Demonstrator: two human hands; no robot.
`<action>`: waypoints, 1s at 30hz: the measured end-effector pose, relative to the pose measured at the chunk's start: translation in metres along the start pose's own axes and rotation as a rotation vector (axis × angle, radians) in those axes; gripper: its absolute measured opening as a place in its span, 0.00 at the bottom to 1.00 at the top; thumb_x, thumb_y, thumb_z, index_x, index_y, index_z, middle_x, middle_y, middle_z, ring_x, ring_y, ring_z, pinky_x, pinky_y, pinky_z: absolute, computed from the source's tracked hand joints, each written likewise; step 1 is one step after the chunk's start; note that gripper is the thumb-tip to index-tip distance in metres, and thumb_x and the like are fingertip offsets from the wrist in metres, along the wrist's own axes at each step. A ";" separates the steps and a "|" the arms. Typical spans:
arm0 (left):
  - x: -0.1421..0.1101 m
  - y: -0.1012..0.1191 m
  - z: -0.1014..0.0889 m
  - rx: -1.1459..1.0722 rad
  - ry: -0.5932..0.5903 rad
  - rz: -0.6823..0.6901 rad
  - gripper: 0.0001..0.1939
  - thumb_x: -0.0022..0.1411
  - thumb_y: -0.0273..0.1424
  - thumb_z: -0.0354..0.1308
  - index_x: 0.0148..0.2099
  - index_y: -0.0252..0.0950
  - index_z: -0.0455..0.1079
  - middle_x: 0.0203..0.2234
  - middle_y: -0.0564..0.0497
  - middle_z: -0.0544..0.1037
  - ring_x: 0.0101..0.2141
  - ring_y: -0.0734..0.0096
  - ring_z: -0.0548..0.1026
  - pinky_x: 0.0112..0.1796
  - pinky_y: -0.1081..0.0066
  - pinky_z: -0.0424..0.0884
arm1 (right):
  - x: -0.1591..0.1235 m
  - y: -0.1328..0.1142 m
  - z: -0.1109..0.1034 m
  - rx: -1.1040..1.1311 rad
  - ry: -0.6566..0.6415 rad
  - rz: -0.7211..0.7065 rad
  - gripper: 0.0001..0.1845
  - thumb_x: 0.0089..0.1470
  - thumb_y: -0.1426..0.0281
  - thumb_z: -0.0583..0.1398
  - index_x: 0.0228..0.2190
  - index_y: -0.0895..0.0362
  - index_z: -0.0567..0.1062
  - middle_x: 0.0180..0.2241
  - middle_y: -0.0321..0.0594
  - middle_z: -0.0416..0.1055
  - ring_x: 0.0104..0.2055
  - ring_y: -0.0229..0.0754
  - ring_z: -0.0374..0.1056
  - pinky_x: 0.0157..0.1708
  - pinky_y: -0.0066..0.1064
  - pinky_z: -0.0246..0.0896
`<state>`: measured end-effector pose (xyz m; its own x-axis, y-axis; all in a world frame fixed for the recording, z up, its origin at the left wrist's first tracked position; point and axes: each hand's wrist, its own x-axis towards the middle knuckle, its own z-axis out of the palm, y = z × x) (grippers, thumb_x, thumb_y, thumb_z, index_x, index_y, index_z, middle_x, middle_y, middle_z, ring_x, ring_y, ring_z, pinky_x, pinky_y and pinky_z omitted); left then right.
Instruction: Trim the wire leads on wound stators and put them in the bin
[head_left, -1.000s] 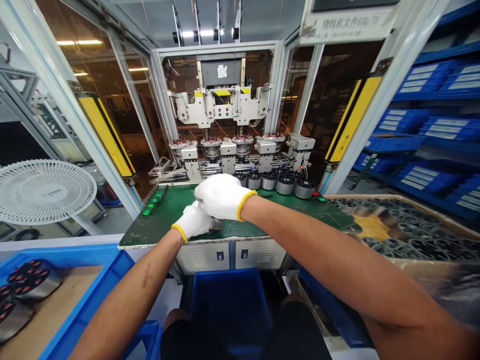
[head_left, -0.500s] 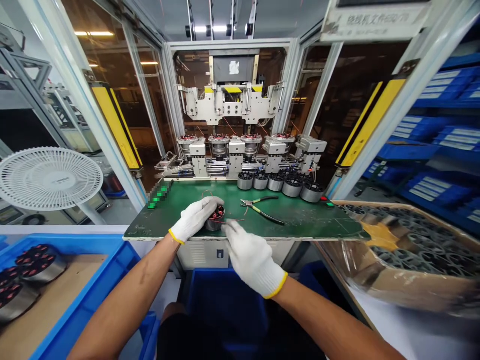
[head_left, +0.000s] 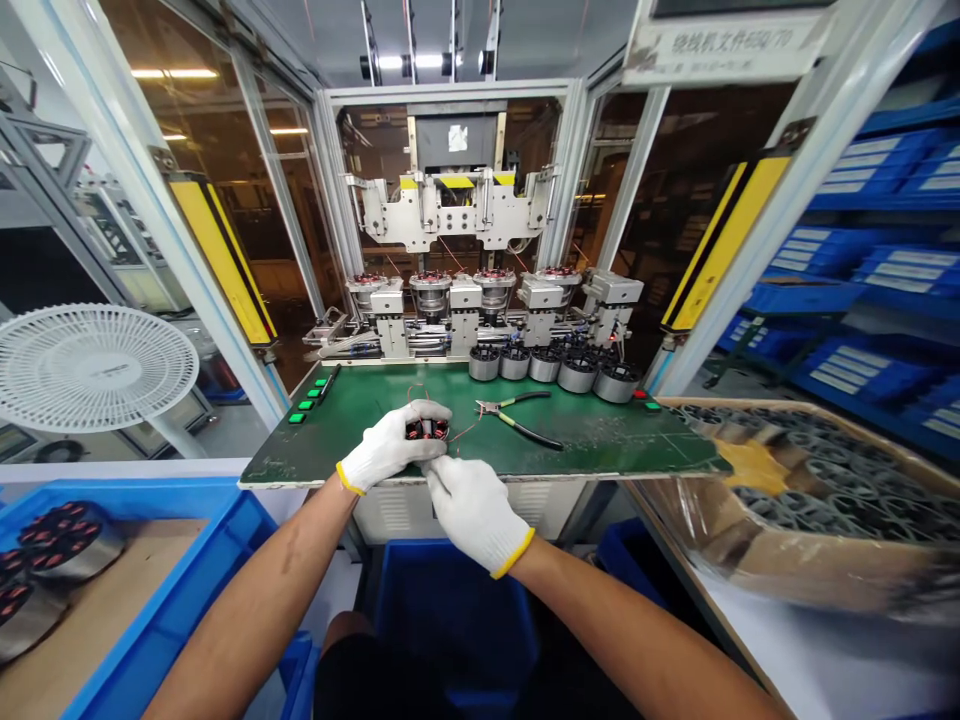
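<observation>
A motor stator with copper windings is held near the front edge of the green worktop. Gloved in white, my left hand is closed around it, thumb in front and fingers over the far side. My right hand, in the same kind of glove, has its fingertips pressed together at the stator's near side; whatever they pinch is hidden. A loose copper wire curves out to the right of the stator. Just beyond that wire lie wire cutters with green and black handles, jaws toward the stator.
Several stator cores line the worktop's back right. Behind stands a winding machine holding more stators. A blue bin with wound stators is at left, beside a white fan; a carton of cores stands at right.
The stator has tilted so its windings face me more. My right hand has moved left and in against its near side. The camera view has shifted slightly.
</observation>
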<state>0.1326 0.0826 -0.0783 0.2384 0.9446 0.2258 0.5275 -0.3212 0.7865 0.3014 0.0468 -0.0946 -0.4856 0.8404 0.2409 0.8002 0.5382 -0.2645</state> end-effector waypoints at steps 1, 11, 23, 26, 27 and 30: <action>0.000 0.001 0.002 0.000 0.014 0.010 0.23 0.50 0.36 0.61 0.49 0.38 0.70 0.49 0.49 0.73 0.48 0.62 0.72 0.53 0.64 0.64 | 0.004 0.007 -0.001 0.048 -0.030 -0.051 0.19 0.64 0.63 0.46 0.37 0.54 0.75 0.32 0.40 0.76 0.34 0.40 0.71 0.33 0.27 0.55; 0.000 0.004 0.006 -0.042 0.063 0.036 0.21 0.49 0.31 0.61 0.47 0.36 0.71 0.49 0.48 0.73 0.48 0.64 0.71 0.53 0.66 0.65 | 0.080 0.066 -0.033 0.256 -0.142 -0.046 0.16 0.56 0.74 0.51 0.41 0.57 0.76 0.32 0.37 0.76 0.28 0.35 0.70 0.31 0.24 0.60; 0.001 0.000 0.015 -0.264 0.107 -0.076 0.32 0.45 0.30 0.63 0.55 0.33 0.65 0.43 0.48 0.76 0.39 0.65 0.74 0.43 0.64 0.72 | 0.020 0.039 -0.008 -0.372 0.201 -0.237 0.23 0.63 0.69 0.42 0.56 0.54 0.64 0.55 0.47 0.64 0.35 0.43 0.70 0.29 0.33 0.59; 0.003 0.000 0.017 -0.244 0.121 -0.098 0.31 0.44 0.31 0.64 0.53 0.33 0.67 0.40 0.48 0.77 0.38 0.65 0.75 0.44 0.62 0.72 | 0.027 0.049 0.002 -0.385 0.213 -0.221 0.22 0.64 0.69 0.41 0.51 0.53 0.69 0.42 0.44 0.73 0.36 0.45 0.69 0.30 0.33 0.56; 0.004 0.000 0.017 -0.235 0.128 -0.103 0.31 0.43 0.31 0.64 0.53 0.33 0.67 0.40 0.49 0.77 0.37 0.65 0.75 0.44 0.62 0.72 | 0.029 0.054 0.004 -0.370 0.209 -0.207 0.21 0.64 0.69 0.42 0.49 0.52 0.70 0.38 0.43 0.73 0.35 0.45 0.69 0.30 0.32 0.55; 0.004 0.000 0.011 -0.172 0.105 -0.099 0.32 0.45 0.33 0.65 0.54 0.34 0.66 0.42 0.48 0.76 0.39 0.64 0.75 0.46 0.61 0.70 | 0.035 0.066 0.005 -0.297 0.187 -0.184 0.19 0.63 0.66 0.46 0.47 0.53 0.72 0.36 0.42 0.74 0.35 0.44 0.69 0.31 0.32 0.55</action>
<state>0.1425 0.0853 -0.0843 0.1015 0.9756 0.1947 0.3948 -0.2191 0.8923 0.3355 0.1126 -0.1087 -0.5796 0.6908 0.4322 0.7862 0.6135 0.0738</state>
